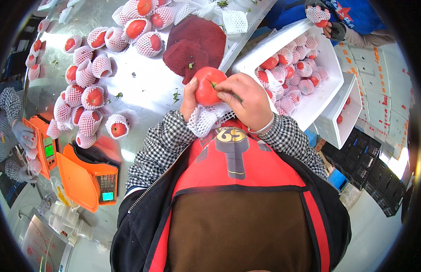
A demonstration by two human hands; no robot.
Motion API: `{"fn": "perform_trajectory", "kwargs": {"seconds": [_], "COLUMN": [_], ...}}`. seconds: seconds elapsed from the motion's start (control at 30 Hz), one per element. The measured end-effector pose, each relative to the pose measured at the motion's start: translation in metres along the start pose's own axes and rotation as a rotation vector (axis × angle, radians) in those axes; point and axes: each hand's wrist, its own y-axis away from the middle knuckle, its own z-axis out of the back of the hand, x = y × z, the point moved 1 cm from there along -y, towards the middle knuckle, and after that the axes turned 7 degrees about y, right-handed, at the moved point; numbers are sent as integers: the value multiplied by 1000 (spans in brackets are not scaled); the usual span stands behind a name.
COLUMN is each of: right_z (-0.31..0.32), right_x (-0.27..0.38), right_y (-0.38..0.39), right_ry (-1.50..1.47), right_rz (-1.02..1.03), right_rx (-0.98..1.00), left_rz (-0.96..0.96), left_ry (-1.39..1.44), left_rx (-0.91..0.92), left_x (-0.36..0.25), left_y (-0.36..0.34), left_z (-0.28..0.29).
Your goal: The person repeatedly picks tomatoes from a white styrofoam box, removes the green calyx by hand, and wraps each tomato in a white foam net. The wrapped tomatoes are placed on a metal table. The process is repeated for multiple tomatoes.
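My left hand point(189, 99) is closed round a large red tomato point(205, 94), held up in front of my chest over the metal table's near edge. My right hand point(250, 99) pinches the green stem point(213, 85) on top of it with thumb and forefinger. A white foam net sleeve point(204, 120) hangs just below the tomato, against my left hand; how it is held is hidden. Just beyond the tomato, a dark red cloth point(197, 43) lies crumpled on the table. Many net-wrapped tomatoes point(93, 96) are spread over the table's left side.
On my right stands a white foam box point(330, 93) of wrapped tomatoes, with another white box point(344, 119) beside it. Two orange scales point(79, 179) are at the left. Gloved hands point(24, 134) work at far left; another person point(328, 31) holds a wrapped tomato at upper right.
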Motion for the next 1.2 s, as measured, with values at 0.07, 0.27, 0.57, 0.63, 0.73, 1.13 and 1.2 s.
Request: {"fn": "perform_trajectory", "kwargs": {"seconds": [0.07,0.27,0.57,0.63,0.73,1.13,1.2], "right_z": [1,1,-17,-26,-30,11,14], "right_x": [-5,-29,6,6,-11,-67,-62], "right_y": [1,-6,-38,-49,-68,-28,-18], "right_ry": [-206,-999,295,353,438,326,267], "right_rz": [-183,-500,194,120,45,-342,-431], "right_rx": [135,-145,-164,-181,-235,-152,-147], "left_rz": [-24,137,-255,-338,-204,179,178], "left_ry": [-76,225,-734,-714,-291,225,238], "left_rx": [-19,95,44,-60,-92,8,96], "left_x": [0,-3,10,15,11,-4,-4], "left_y": [0,-5,-13,-13,-10,2,1], "left_z": [2,13,18,16,14,5,3]}}
